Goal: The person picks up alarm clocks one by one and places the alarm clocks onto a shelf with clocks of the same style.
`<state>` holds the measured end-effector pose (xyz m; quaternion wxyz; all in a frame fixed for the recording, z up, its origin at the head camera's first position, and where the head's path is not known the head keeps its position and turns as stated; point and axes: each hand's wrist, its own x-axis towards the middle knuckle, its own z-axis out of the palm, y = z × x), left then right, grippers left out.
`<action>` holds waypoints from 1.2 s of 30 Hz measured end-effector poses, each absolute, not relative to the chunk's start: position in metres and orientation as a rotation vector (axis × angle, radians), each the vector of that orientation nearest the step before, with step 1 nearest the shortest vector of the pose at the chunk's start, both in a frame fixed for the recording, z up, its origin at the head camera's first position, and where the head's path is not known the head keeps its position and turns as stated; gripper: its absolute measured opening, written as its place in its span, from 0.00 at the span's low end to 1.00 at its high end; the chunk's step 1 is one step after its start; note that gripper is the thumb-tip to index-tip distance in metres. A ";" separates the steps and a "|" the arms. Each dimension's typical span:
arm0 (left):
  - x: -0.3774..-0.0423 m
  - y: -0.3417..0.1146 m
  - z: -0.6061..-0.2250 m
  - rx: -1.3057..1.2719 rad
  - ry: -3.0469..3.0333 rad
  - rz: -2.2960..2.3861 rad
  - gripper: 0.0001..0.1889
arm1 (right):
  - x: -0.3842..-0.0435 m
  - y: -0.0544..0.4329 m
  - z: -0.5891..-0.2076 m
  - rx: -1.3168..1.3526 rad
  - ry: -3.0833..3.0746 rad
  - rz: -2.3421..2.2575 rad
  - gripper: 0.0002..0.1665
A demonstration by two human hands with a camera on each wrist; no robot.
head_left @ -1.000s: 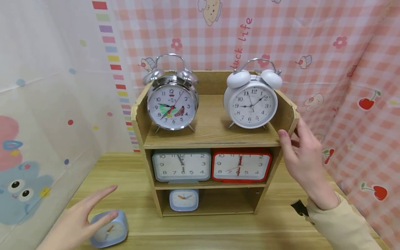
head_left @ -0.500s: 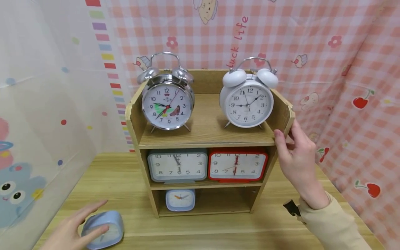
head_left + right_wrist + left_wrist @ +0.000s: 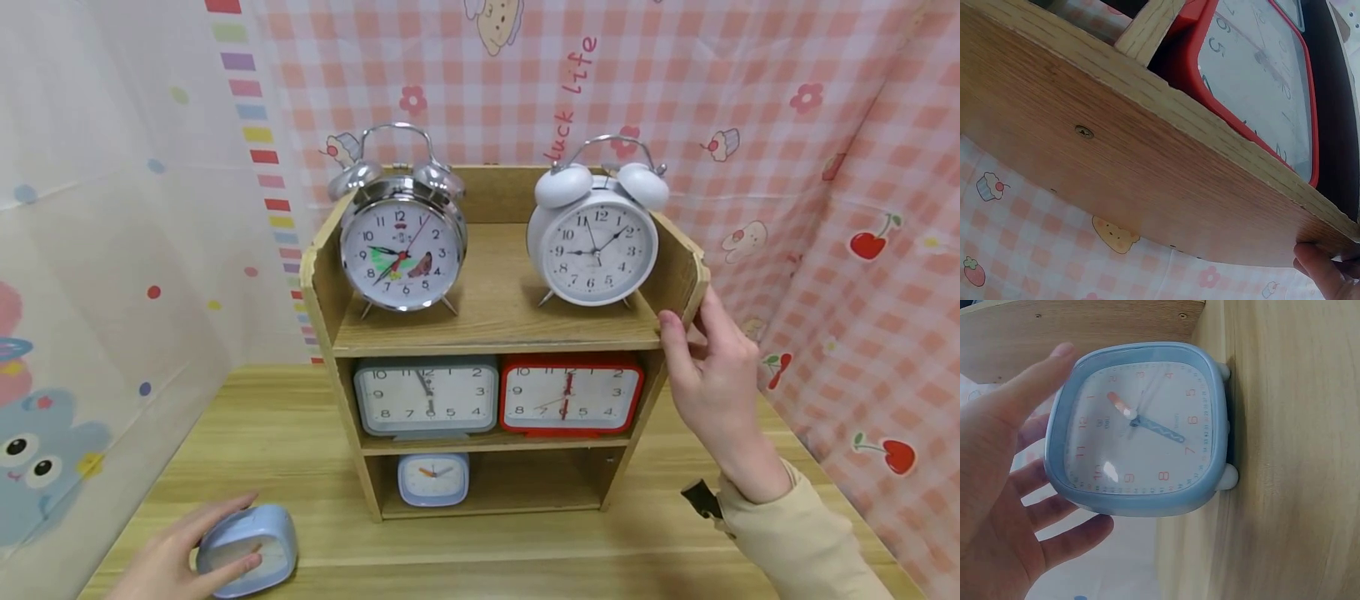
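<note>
At the lower left in the head view, my left hand (image 3: 176, 554) is around a small light-blue alarm clock (image 3: 279, 546) on the table. The thumb lies across its front and the other fingers reach over its top and back. The left wrist view shows the blue clock (image 3: 1141, 500) standing on little white feet, fingers partly hidden behind it. My right hand (image 3: 716, 375) grips the right side panel of a wooden shelf (image 3: 495, 333), thumb at the front edge. Only fingertips (image 3: 1316, 262) of that hand show in the right wrist view.
On the shelf's top stand a silver twin-bell clock (image 3: 405, 258) and a white one (image 3: 600, 250). A grey clock (image 3: 427, 400) and a red-framed clock (image 3: 570, 400) fill the middle level. Another small blue clock (image 3: 433, 481) sits bottom left. Patterned curtains (image 3: 750, 83) surround the table (image 3: 450, 567).
My left hand has come down and closed around the blue clock on the table. The right hand stays on the shelf's side. The head view has shifted slightly.
</note>
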<state>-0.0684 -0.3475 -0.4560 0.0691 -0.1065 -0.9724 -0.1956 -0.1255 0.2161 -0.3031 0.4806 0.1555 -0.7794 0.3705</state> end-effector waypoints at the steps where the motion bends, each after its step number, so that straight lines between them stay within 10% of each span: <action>1: -0.068 -0.348 -0.457 -0.328 -2.917 -0.580 0.36 | -0.126 0.216 -0.303 0.378 -1.897 0.909 0.22; 36: -0.073 -0.331 -0.465 -0.314 -2.947 -0.578 0.30 | -0.127 0.217 -0.305 0.383 -1.905 0.896 0.19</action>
